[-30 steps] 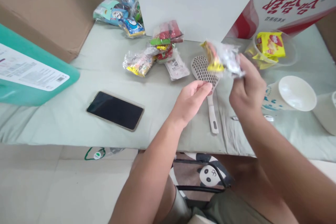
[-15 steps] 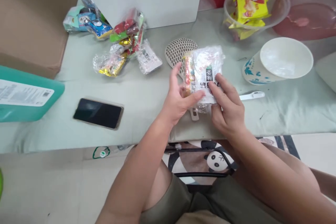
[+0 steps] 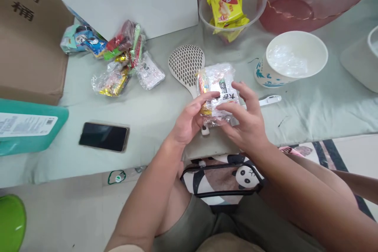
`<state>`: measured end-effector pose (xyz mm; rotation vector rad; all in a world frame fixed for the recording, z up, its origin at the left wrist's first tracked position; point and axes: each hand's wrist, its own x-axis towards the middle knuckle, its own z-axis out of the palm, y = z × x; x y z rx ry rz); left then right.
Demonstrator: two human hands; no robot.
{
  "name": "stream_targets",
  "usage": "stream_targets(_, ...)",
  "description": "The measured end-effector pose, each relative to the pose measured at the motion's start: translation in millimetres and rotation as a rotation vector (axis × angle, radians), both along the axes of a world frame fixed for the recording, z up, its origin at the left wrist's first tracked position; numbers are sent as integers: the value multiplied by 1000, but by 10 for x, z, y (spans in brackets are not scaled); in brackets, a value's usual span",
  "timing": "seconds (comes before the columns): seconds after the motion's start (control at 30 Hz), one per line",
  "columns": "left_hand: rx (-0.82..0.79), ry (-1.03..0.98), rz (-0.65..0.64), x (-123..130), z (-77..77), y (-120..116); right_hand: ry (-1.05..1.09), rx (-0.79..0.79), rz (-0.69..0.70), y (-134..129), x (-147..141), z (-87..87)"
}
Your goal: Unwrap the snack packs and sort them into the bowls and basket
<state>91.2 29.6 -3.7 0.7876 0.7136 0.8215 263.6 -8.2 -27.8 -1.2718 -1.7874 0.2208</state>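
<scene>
Both hands have hold of a clear-wrapped snack packet (image 3: 220, 82), white with black print and a yellow and red strip along its left side. My left hand (image 3: 190, 120) grips its lower left edge, thumb and fingers around it. At the lower right, my right hand (image 3: 246, 116) holds the packet with bent fingers over its face. Under and behind the packet lies a beige perforated ladle (image 3: 186, 65), its handle partly covered. A white handle (image 3: 270, 100) sticks out to the right of my right hand. A paper tub (image 3: 295, 57) stands beyond, with clear plastic inside.
Wrapped snacks (image 3: 124, 55) lie in a pile at the back left. A phone (image 3: 103, 136) and a green bottle (image 3: 29, 126) are on the left. A clear bowl (image 3: 233, 27) holds yellow packets beside a red basket (image 3: 289, 4). Cardboard and white boxes stand behind.
The view has shifted right. My left fingers have closed in over the packet, and my right fingers have shifted on its face. Clear plastic now shows in the paper tub, which looked empty before.
</scene>
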Motion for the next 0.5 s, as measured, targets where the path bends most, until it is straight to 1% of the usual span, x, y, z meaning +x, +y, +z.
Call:
stream_targets(0.07,52,44,-25,-3,-44,-1,40,-19,30,1,11,8)
stream_targets(0.17,217,182,-27,-28,-111,24,128,-55,61,14,-3,34)
stream_targets(0.23,318,274,-17,-46,-124,41,183,-65,50,29,-21,61)
stream_targets(0.3,380,331,-8,-57,-106,45,215,-44,28,46,-34,86)
stream_targets(0.4,386,416,-12,-60,-63,19,220,-20,-61,71,-29,92)
stream_targets(0.5,351,473,-33,-39,-60,-20,238,-61,-144,92,-2,55)
